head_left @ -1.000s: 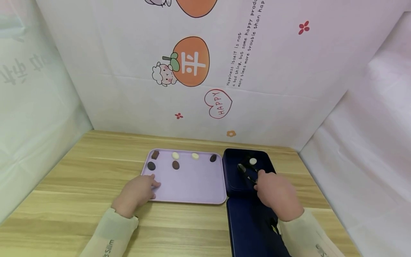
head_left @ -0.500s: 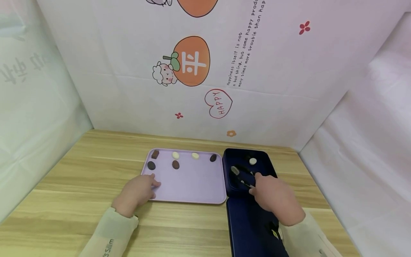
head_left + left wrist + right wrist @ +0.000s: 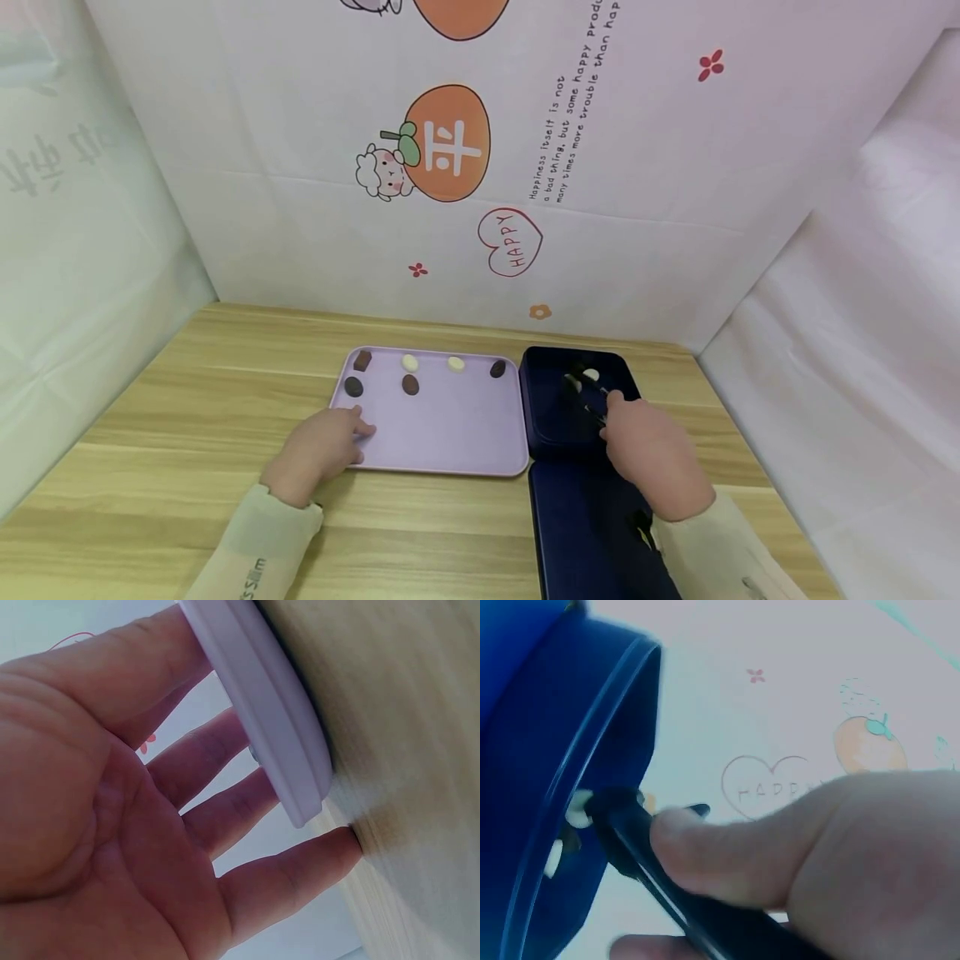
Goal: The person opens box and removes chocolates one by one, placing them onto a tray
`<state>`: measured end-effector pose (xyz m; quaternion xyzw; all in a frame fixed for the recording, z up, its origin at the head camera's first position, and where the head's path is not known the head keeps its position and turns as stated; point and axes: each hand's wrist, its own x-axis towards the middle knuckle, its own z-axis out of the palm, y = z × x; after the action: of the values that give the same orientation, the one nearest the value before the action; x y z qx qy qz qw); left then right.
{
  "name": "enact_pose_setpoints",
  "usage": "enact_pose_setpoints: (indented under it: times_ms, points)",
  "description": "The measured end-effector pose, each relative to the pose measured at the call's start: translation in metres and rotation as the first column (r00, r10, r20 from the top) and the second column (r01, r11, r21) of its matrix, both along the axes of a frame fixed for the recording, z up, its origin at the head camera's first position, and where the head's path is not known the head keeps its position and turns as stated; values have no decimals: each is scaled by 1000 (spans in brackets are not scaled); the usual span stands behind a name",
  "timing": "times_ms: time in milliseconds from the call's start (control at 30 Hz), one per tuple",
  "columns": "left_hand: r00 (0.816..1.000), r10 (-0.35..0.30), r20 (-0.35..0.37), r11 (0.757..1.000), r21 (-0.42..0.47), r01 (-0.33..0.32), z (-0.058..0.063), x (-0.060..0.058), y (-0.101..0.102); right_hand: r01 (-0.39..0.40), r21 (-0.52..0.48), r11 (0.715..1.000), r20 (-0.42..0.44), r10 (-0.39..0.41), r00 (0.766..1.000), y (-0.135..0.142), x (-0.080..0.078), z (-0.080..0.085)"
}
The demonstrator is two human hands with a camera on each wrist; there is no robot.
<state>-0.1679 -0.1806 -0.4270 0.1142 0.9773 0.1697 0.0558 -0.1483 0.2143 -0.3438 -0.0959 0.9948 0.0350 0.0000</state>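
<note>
Nearest, the left sleeve (image 3: 255,542) bears dark lettering, partly legible as "s Silim"; the right sleeve's print is too blurred to read. The left hand (image 3: 318,446) rests with fingers extended at the left edge of the lilac tray (image 3: 450,433) on the tabletop (image 3: 405,533), good steadying if its pressure stays light. The right hand (image 3: 648,450) pinches dark tongs (image 3: 656,874) reaching into the navy box (image 3: 566,448), near a white piece (image 3: 592,375); whether they grip anything is unclear. Best to straddle one piece low, then squeeze gently, since something smooth and rounded could slip. Beyond, the printed backdrop (image 3: 637,275) reads "HAPPY" inside a heart and "Happiness itself is not a bad thing, but some happy…".
</note>
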Motion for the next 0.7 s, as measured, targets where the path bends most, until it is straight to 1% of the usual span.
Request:
enact_pose_setpoints:
  times_ms: [33, 67, 133, 200, 300, 333, 400, 533, 700]
  points:
    - [1000, 1, 2, 1000, 0, -1, 0, 0, 0, -9, 24, 1000, -56, 10, 998, 1, 1, -2]
    - [1000, 1, 3, 1000, 1, -1, 0, 1, 1, -5, 37, 999, -92, 9, 996, 2, 1, -4]
    - [1000, 0, 5, 1000, 2, 0, 0, 1, 1, -8, 66, 998, -129, 17, 992, 2, 2, -7]
    - [1000, 0, 7, 1000, 6, 0, 1, 1, 2, -8, 80, 997, -100, 15, 995, 1, 1, -10]
    - [1000, -1, 5, 1000, 9, 1, 2, 2, 2, 19, 63, 998, 14, -20, 1000, -3, 0, -11]
    - [1000, 3, 7, 1000, 13, -3, 3, 2, 2, 34, 50, 998, 54, -37, 998, -4, 0, -10]
    - [1000, 3, 6, 1000, 14, -3, 3, 2, 2, 49, 32, 998, 106, -52, 993, -4, -1, -9]
    - [1000, 0, 3, 1000, 14, 0, 3, 2, 2, 69, -17, 997, 141, -66, 988, -2, -3, -5]
    - [1000, -3, 0, 1000, 12, 3, 3, 1, 1, 102, -41, 994, 184, -93, 979, 5, -7, 0]
